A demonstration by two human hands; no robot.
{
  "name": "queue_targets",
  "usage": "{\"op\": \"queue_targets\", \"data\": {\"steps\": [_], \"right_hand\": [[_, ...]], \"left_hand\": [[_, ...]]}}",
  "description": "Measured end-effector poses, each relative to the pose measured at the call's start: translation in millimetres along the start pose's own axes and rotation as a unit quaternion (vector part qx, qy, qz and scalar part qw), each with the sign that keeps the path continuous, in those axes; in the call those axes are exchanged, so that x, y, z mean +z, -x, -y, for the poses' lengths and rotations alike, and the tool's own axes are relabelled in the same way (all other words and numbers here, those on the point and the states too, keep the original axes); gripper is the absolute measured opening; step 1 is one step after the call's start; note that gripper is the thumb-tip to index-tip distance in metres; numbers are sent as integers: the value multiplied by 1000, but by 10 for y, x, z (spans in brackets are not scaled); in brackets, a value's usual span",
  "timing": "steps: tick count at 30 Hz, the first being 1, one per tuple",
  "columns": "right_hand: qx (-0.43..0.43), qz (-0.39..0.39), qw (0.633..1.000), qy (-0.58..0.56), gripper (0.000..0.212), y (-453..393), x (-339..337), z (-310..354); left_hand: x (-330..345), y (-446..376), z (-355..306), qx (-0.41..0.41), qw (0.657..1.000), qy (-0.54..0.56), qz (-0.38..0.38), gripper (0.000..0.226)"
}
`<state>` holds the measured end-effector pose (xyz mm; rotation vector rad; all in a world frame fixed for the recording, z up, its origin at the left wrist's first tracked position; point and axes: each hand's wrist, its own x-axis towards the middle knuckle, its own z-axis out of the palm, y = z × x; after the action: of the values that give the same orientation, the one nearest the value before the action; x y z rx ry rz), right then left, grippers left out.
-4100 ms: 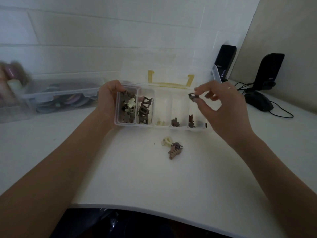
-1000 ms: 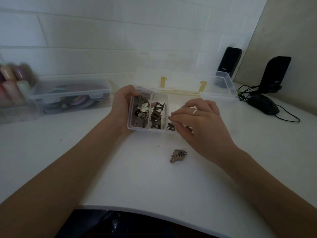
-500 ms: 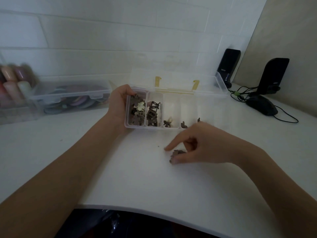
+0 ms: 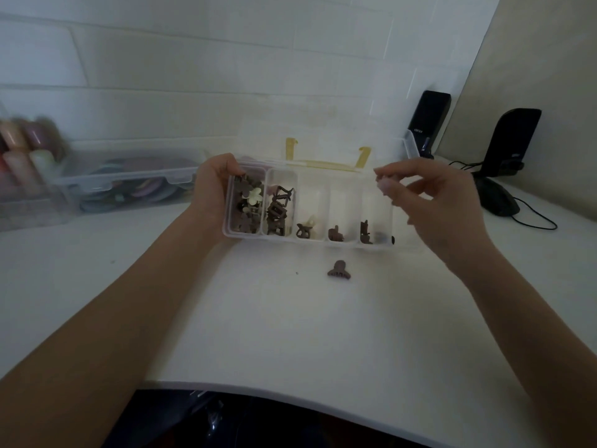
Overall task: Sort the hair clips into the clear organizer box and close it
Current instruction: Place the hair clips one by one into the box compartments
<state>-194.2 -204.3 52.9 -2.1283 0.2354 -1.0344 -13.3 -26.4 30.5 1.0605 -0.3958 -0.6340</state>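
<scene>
The clear organizer box point(image 4: 342, 244) lies on the white table with its lid point(image 4: 323, 147) tipped open at the back, yellow latches showing. Its two left compartments are full of brown and cream hair clips point(image 4: 250, 202); the three to the right hold one or two each. My left hand point(image 4: 211, 185) grips the box's left end. Above the right end hovers my right hand point(image 4: 433, 205), thumb and forefinger pinched on a small hair clip that is mostly hidden. One dark brown claw clip point(image 4: 338, 270) lies on the table just in front of the box.
A clear storage bin point(image 4: 129, 179) with colourful items and several blurred bottles point(image 4: 19, 150) stand at the back left. Two black speakers point(image 4: 428, 121) point(image 4: 513, 137), a black mouse point(image 4: 497, 198) and a cable sit at the back right. The table's front edge point(image 4: 290, 392) curves close to me.
My right hand dropped to the clips on the table, picked one up and rose over the box's right end. One clip is left on the table. My left hand kept its hold.
</scene>
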Motion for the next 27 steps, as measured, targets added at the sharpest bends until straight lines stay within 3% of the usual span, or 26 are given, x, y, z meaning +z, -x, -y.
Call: {"op": "queue_targets", "data": {"steps": [14,20,23,27], "right_hand": [[-39,-12,999,11,10,80,104,65],[-151,23,981,124,7,170,212,90],[-164,32,975,146,7,188,240,91],[-165,32,974,152,10,167,218,74]], "left_hand": [[-91,-52,-26,16,1000,3,7,27],[-140,-89,-24,9,1000,10,26,45],[-160,-98,-18,3,999,11,30,55],[-141,-87,-17,8,999,4,38,49]]}}
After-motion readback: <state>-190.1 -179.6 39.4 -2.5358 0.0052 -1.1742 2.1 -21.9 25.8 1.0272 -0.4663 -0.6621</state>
